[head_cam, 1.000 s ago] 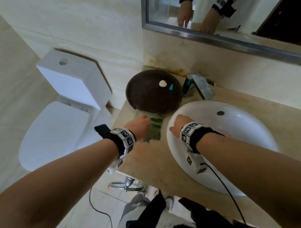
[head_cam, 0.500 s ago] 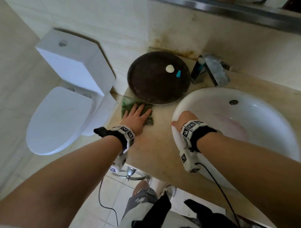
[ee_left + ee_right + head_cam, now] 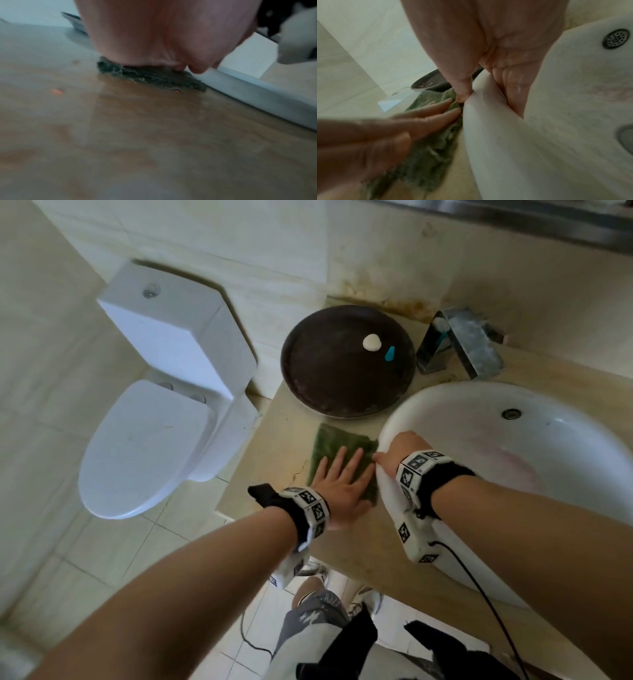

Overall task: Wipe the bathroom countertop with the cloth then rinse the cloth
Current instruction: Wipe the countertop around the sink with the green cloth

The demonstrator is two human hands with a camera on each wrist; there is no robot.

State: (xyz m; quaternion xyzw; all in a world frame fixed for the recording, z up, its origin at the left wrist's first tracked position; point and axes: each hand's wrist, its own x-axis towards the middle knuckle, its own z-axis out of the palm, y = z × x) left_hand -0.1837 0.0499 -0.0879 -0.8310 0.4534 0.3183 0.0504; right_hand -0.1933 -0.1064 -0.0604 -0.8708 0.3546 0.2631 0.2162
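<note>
A green cloth (image 3: 339,445) lies flat on the beige countertop (image 3: 274,446), between the dark tray and the sink. My left hand (image 3: 342,484) presses on the cloth with straight, spread fingers. In the left wrist view the palm (image 3: 154,33) sits on the cloth (image 3: 154,77), with a wet streak on the counter in front. My right hand (image 3: 397,450) grips the rim of the white sink (image 3: 445,392). The right wrist view shows its thumb (image 3: 462,86) outside the rim (image 3: 488,121) and its fingers inside the basin, beside the cloth (image 3: 428,155).
A dark round tray (image 3: 325,392) holding a white lump (image 3: 371,342) and a small blue piece (image 3: 389,354) stands behind the cloth. A metal faucet (image 3: 462,344) is at the back of the sink. A white toilet (image 3: 154,422) stands left of the counter edge.
My left hand has slid the cloth from the counter's left edge rightward until it lies against the sink. The right hand stays on the sink rim.
</note>
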